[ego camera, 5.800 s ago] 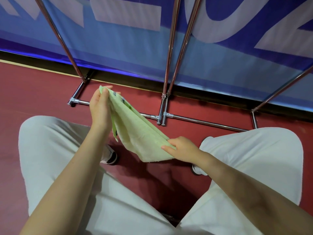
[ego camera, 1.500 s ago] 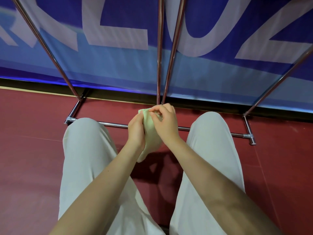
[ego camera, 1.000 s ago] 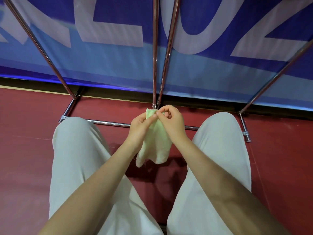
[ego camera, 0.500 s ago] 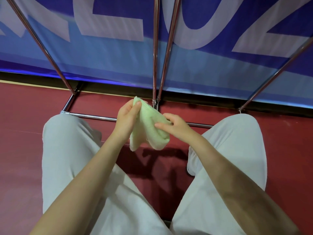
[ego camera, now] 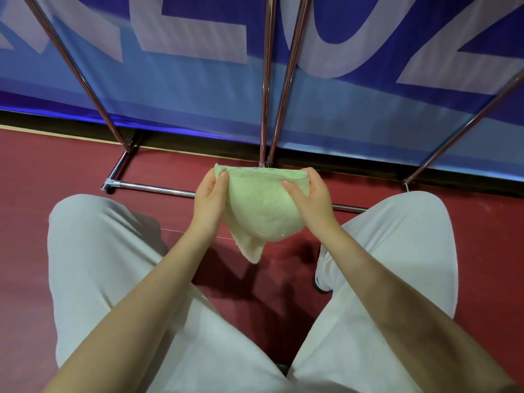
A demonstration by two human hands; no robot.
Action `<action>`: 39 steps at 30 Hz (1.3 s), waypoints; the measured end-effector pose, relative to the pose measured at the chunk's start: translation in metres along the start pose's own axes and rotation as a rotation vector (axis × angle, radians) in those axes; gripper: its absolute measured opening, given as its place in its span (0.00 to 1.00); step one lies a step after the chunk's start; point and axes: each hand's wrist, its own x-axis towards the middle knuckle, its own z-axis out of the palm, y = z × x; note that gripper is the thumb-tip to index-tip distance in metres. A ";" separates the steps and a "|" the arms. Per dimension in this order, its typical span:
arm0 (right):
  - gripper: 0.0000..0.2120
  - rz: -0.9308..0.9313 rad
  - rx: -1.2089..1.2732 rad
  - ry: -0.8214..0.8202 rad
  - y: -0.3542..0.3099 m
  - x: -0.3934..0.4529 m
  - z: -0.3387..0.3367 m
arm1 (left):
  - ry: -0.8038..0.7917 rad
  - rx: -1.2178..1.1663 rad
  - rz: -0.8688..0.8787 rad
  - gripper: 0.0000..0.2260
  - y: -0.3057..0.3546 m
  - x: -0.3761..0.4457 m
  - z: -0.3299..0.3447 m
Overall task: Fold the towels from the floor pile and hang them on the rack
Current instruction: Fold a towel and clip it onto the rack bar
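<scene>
Chrome tubing of the rack (ego camera: 158, 189) runs along the left, a slanted leg meeting a low horizontal bar that lies on the red floor (ego camera: 42, 171). Just right of that joint, the left hand (ego camera: 209, 198) is clenched on the left end of a pale green towel (ego camera: 261, 211), thumb pressed over the folded top edge and the fingers hidden behind the cloth. The towel is held in the air between the knees, above the floor and in front of the low bar, touching neither as far as can be seen. Its top edge is pulled into a fairly straight line with a strip of small coloured print along it, too small to read. Below that edge the cloth bulges into a rounded pouch, and one loose corner hangs down in a point on the lower left side. Two upright rack poles (ego camera: 265, 80) rise close together directly behind the towel. The right hand (ego camera: 312, 199) grips the right end of the towel, thumb laid across the front and fingers curled over the top edge. Light grey trousers (ego camera: 99, 265) cover both legs, and a white shoe (ego camera: 323, 275) shows by the right leg. A blue banner (ego camera: 354, 114) with large pale letters fills the background.
</scene>
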 end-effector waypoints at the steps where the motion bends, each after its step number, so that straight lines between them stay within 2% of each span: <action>1: 0.06 0.002 -0.003 0.018 0.000 0.001 0.002 | -0.001 -0.032 -0.027 0.11 -0.001 0.000 0.001; 7: 0.09 0.031 -0.067 0.108 0.006 0.007 0.012 | 0.044 -0.156 -0.155 0.12 -0.003 -0.001 0.013; 12: 0.11 0.140 -0.031 0.167 0.007 0.007 0.028 | 0.094 -0.254 -0.230 0.11 0.000 -0.003 0.027; 16: 0.14 0.245 0.059 0.169 0.003 0.003 0.042 | 0.130 -0.303 -0.258 0.11 0.003 -0.007 0.038; 20: 0.17 0.280 0.132 0.098 -0.005 -0.002 0.055 | 0.100 -0.264 -0.226 0.13 0.005 -0.008 0.046; 24: 0.09 0.271 0.192 0.085 -0.013 -0.004 0.062 | 0.045 -0.229 -0.169 0.14 0.010 -0.014 0.056; 27: 0.11 0.206 0.168 0.074 -0.016 -0.003 0.062 | 0.035 -0.210 -0.154 0.14 0.013 -0.015 0.060; 32: 0.12 0.104 0.169 -0.028 -0.019 0.000 0.062 | 0.125 -0.211 -0.173 0.15 0.013 -0.003 0.056; 35: 0.08 -0.060 -0.070 -0.052 -0.018 0.003 0.061 | 0.175 -0.239 -0.204 0.15 0.011 0.005 0.050; 37: 0.05 -0.190 -0.267 0.003 -0.017 0.003 0.060 | 0.190 -0.239 -0.206 0.15 0.012 0.007 0.048; 39: 0.11 -0.252 -0.316 0.114 -0.015 0.004 0.060 | 0.192 -0.246 -0.215 0.15 0.013 0.007 0.048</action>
